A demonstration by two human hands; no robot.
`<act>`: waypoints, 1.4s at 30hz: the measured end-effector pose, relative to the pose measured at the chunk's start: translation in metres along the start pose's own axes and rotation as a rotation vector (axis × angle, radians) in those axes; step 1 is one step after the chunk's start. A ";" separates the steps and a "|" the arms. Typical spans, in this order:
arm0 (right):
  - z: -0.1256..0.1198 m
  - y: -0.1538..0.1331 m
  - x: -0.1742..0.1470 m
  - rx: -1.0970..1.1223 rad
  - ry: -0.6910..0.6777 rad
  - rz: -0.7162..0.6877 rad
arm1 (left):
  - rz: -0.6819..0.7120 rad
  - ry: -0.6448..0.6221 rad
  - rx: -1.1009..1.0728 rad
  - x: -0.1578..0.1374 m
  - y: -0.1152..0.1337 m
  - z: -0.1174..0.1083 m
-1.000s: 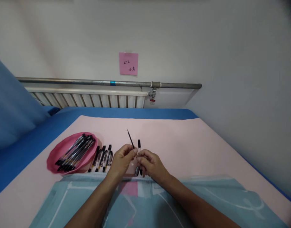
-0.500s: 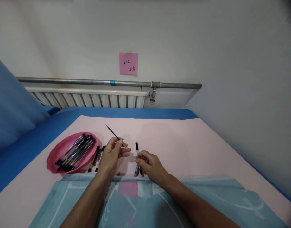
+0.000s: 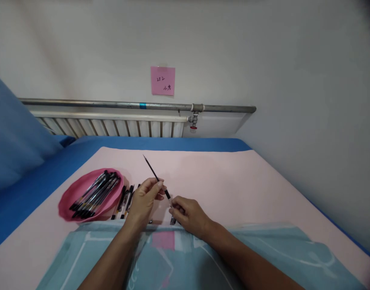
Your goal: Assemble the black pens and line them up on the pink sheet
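Note:
Between the fingertips of my left hand [image 3: 147, 197] is a thin dark pen refill [image 3: 150, 166], its fine tip pointing up and to the left. My right hand [image 3: 189, 215] grips a clear pen barrel [image 3: 170, 201] with a black grip section [image 3: 167, 194], tilted toward the refill. Refill and barrel lie in one line, their ends meeting near my left fingertips; how far one sits inside the other I cannot tell. Below my right fingers, a dark pen part [image 3: 172, 220] rests on the table, partly hidden. Several pens [image 3: 124, 201] lie left of my left hand.
A pink scalloped bowl [image 3: 65, 197] holding many black-and-clear pens stands at the left. A small shiny piece [image 3: 150, 221] lies by the edge of the teal cloth [image 3: 91, 253] in front. Behind the pink tabletop [image 3: 221, 181] are a radiator [image 3: 112, 127] and a wall.
The refill has moved right and down toward the barrel. My right hand has tilted the barrel to the left, so both now line up; before, they were apart.

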State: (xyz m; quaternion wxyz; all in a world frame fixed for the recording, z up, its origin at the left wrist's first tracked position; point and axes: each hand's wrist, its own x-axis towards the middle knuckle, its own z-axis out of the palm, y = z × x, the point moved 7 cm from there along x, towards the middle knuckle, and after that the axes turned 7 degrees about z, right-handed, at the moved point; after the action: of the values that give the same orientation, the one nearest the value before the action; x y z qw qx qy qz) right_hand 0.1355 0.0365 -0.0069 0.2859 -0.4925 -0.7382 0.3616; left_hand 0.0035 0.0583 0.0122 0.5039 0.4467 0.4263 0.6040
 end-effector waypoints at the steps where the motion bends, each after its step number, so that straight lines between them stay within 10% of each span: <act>1: 0.000 0.000 0.000 0.009 -0.006 0.005 | 0.007 -0.008 0.023 -0.001 0.001 0.001; 42: 0.000 -0.006 0.000 -0.063 -0.005 -0.043 | 0.037 -0.009 0.116 -0.002 -0.002 0.004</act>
State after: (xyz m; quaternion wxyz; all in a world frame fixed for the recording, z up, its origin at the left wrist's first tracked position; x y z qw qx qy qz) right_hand 0.1324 0.0345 -0.0025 0.2761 -0.4842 -0.7604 0.3333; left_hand 0.0075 0.0570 0.0111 0.4677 0.4860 0.4499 0.5853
